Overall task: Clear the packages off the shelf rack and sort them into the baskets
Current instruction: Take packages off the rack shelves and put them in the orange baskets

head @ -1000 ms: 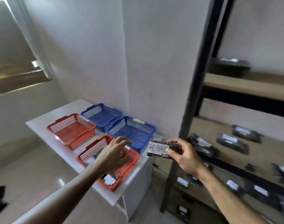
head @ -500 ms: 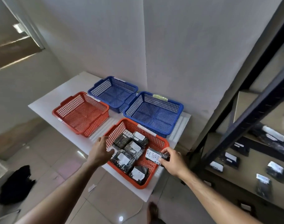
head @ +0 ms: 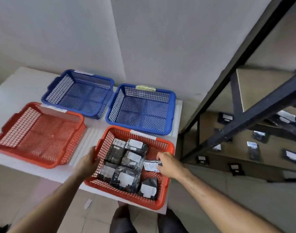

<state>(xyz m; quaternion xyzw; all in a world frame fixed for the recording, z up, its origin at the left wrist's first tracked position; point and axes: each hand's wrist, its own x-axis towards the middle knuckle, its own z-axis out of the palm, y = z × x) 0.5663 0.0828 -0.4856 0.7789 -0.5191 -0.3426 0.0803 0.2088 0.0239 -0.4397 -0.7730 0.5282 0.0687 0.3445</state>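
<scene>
My right hand (head: pixel 169 164) holds a black package with a white "RETURN" label (head: pixel 151 166) low inside the near right red basket (head: pixel 168 144), by its right wall. Several black packages with white labels (head: pixel 127 163) lie in that basket. My left hand (head: pixel 87 163) grips the basket's left rim. The left red basket (head: pixel 7 125) and both blue baskets, the left (head: pixel 59 78) and the right (head: pixel 172 98), have nothing in them. More black packages (head: pixel 254 149) lie on the shelf rack (head: pixel 255 113) at the right.
The baskets stand on a white table (head: pixel 7 91) against a grey wall. The rack's black uprights and crossbars rise close to the table's right end. Tiled floor shows below the table's front edge, with my legs (head: pixel 122 221) there.
The view swung from the rack down to the baskets. My right hand carried the "RETURN" package from the rack into the near red basket. My left hand moved to that basket's left rim.
</scene>
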